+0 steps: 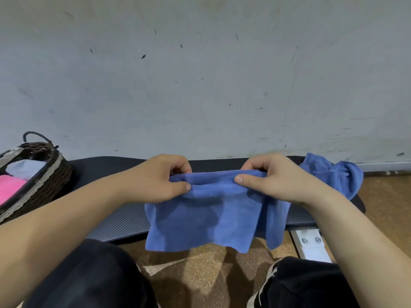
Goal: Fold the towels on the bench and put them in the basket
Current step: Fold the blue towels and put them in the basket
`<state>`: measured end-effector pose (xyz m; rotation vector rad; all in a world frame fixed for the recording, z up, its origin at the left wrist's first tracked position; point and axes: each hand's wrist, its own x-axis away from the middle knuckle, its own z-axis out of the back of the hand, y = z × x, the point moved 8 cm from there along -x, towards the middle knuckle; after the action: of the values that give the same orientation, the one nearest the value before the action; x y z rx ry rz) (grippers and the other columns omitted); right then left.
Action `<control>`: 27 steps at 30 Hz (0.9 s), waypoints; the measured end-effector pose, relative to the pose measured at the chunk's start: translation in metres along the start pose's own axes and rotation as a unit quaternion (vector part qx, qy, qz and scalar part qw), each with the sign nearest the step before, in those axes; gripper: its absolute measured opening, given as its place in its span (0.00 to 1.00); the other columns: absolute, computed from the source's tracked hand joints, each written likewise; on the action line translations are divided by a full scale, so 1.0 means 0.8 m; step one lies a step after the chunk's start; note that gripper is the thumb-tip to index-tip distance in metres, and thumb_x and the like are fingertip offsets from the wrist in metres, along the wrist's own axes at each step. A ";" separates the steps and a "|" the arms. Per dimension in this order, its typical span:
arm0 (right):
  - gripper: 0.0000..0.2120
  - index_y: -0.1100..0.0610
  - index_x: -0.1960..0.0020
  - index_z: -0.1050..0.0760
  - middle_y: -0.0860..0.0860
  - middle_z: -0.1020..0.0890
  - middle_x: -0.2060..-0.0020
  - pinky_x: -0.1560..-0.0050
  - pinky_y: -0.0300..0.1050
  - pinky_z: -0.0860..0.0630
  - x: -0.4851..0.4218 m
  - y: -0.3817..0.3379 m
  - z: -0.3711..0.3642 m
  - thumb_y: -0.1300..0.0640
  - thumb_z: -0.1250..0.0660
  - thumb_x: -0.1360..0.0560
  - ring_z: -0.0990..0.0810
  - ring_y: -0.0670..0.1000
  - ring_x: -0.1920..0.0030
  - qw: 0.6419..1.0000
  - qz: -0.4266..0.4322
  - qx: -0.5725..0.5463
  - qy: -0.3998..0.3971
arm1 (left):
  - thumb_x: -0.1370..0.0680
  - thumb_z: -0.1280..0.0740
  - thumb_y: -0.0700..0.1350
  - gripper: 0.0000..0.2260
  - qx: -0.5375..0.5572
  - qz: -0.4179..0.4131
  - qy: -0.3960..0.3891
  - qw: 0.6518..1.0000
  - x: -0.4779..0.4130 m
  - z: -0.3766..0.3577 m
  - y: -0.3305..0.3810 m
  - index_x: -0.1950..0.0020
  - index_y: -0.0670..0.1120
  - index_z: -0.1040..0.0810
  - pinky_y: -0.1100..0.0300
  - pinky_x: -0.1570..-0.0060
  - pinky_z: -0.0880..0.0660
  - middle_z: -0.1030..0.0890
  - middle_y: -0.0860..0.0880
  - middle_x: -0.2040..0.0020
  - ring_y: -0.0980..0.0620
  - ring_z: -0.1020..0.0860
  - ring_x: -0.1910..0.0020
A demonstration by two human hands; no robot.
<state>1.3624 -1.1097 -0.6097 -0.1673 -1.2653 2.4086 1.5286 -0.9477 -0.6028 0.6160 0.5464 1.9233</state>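
Observation:
A blue towel (206, 218) hangs in front of me over the front edge of the dark bench (120, 218). My left hand (160, 178) pinches its top edge at the left, and my right hand (273, 176) pinches the same edge at the right. The towel's top is doubled over and its lower part drapes down towards the floor. A second blue towel (333, 174) lies crumpled on the bench's right end. The woven basket (44, 181) stands on the bench's left end, with a pink towel (11, 187) and a pale blue one (26, 167) inside.
A scuffed white wall (200, 74) rises right behind the bench. Below lie a brown speckled floor (200, 270), my knees in dark trousers (93, 276), and a white metal bench foot (309, 243) at the right.

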 end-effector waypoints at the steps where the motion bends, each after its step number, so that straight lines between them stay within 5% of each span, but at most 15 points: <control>1: 0.08 0.54 0.59 0.16 0.55 0.14 0.60 0.53 0.50 0.21 0.002 -0.005 0.000 0.51 0.25 0.24 0.17 0.48 0.60 0.999 0.003 -0.037 0.001 | 0.24 0.27 0.45 0.05 0.002 -0.004 0.020 1.000 0.003 0.004 0.001 0.57 0.53 0.21 0.67 0.66 0.28 0.18 0.58 0.63 0.60 0.24 0.67; 4: 0.12 0.58 0.58 0.16 0.58 0.18 0.64 0.55 0.47 0.27 0.008 -0.017 -0.001 0.49 0.25 0.25 0.22 0.49 0.61 0.992 0.023 -0.123 -0.010 | 0.26 0.25 0.44 0.08 0.041 0.004 0.024 0.999 0.016 0.013 0.003 0.61 0.48 0.24 0.66 0.69 0.33 0.24 0.55 0.69 0.58 0.30 0.70; 9: 0.10 0.61 0.59 0.18 0.57 0.21 0.65 0.59 0.40 0.27 0.014 -0.036 0.003 0.53 0.27 0.28 0.24 0.51 0.62 0.977 0.064 -0.201 -0.027 | 0.32 0.28 0.51 0.14 0.142 0.008 0.005 0.990 0.036 0.025 -0.002 0.67 0.48 0.32 0.50 0.62 0.39 0.32 0.47 0.66 0.49 0.35 0.64; 12: 0.08 0.61 0.61 0.18 0.57 0.18 0.65 0.60 0.39 0.24 0.011 -0.031 0.011 0.56 0.26 0.28 0.21 0.50 0.63 0.969 0.050 -0.240 -0.013 | 0.26 0.25 0.49 0.16 0.139 -0.013 -0.021 0.990 0.046 0.026 -0.004 0.65 0.48 0.30 0.58 0.68 0.37 0.29 0.51 0.69 0.52 0.33 0.67; 18: 0.11 0.55 0.61 0.18 0.55 0.16 0.64 0.58 0.46 0.25 -0.027 0.035 0.036 0.50 0.26 0.23 0.21 0.50 0.63 0.980 -0.043 0.039 0.191 | 0.23 0.24 0.49 0.06 0.006 0.029 -0.010 1.000 0.047 0.028 -0.065 0.56 0.50 0.20 0.55 0.62 0.23 0.15 0.51 0.61 0.52 0.17 0.62; 22: 0.12 0.51 0.59 0.20 0.47 0.17 0.64 0.61 0.47 0.28 -0.044 0.065 0.038 0.45 0.31 0.21 0.20 0.54 0.59 0.944 -0.098 0.161 0.271 | 0.25 0.24 0.53 0.11 -0.041 0.072 0.019 0.996 0.033 0.033 -0.133 0.61 0.50 0.21 0.57 0.64 0.25 0.19 0.54 0.66 0.57 0.22 0.67; 27: 0.12 0.52 0.55 0.18 0.53 0.17 0.58 0.57 0.53 0.23 -0.109 0.090 0.002 0.45 0.33 0.21 0.20 0.60 0.55 0.920 -0.066 0.258 0.288 | 0.26 0.24 0.53 0.11 -0.088 0.136 0.092 0.983 -0.007 0.055 -0.222 0.63 0.50 0.20 0.57 0.64 0.28 0.20 0.54 0.66 0.52 0.22 0.64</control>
<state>1.4198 -1.1828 -0.6743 -0.5605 -0.3534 2.2368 1.6796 -0.8776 -0.6790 0.4165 0.4170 2.2743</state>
